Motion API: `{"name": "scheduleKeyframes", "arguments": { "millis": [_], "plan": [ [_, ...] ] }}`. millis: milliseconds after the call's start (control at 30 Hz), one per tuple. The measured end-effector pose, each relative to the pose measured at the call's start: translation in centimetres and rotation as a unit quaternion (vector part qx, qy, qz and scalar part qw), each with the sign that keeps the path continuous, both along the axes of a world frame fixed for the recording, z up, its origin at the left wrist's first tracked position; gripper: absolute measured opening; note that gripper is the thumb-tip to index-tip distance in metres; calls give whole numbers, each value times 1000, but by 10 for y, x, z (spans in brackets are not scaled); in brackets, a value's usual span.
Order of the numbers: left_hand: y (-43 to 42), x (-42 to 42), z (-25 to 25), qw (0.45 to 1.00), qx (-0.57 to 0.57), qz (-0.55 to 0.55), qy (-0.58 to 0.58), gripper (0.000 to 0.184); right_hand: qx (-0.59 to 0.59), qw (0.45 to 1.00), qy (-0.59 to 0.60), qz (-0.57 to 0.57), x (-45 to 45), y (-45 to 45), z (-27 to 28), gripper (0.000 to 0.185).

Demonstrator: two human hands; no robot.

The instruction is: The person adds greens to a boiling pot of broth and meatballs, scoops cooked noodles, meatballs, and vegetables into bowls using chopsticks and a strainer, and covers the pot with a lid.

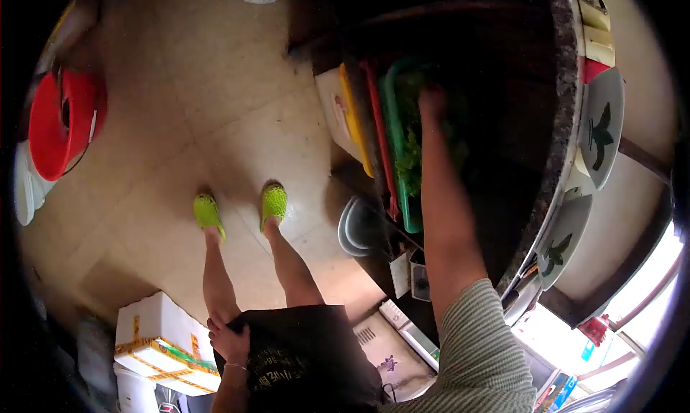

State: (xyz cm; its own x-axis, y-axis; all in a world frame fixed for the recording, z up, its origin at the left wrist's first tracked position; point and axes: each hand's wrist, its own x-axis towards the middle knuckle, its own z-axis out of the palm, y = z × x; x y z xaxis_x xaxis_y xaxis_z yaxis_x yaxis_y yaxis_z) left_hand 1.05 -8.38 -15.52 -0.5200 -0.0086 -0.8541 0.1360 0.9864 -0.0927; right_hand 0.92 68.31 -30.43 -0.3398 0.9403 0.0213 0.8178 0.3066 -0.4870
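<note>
My right arm stretches under a dark counter, and my right hand [432,100] is inside a green plastic basket [392,118]. Leafy greens [410,161] lie in that basket around the hand. Shadow and blur hide the fingers, so their grip does not show. My left hand [230,342] rests with fingers spread at the edge of a black apron [295,355], against my leg. It holds nothing visible.
Red [381,140] and yellow [356,122] plastic edges stand beside the basket. A pale bowl [359,227] sits lower, near the floor. Plates [602,129] line the counter edge. A foam box [162,334] and a red bucket [54,129] are at left.
</note>
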Motion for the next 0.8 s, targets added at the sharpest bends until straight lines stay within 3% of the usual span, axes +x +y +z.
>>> {"name": "scheduleKeyframes", "arguments": {
  "millis": [233,367,500,800],
  "plan": [
    [25,-20,-1,1000,-1,20,-10,95,-122,988,94,-8,-11,-7,8,32],
    [21,-13,-8,1000,-11,-10,5,94,-198,958,205,-37,32,-52,62,32],
    [23,-17,-15,1000,-9,-10,-2,91,-198,933,288,-88,68,-55,102,33],
    [31,-22,-21,999,-18,-34,20,87,-180,956,215,-84,41,17,36,35]
  ]
}}
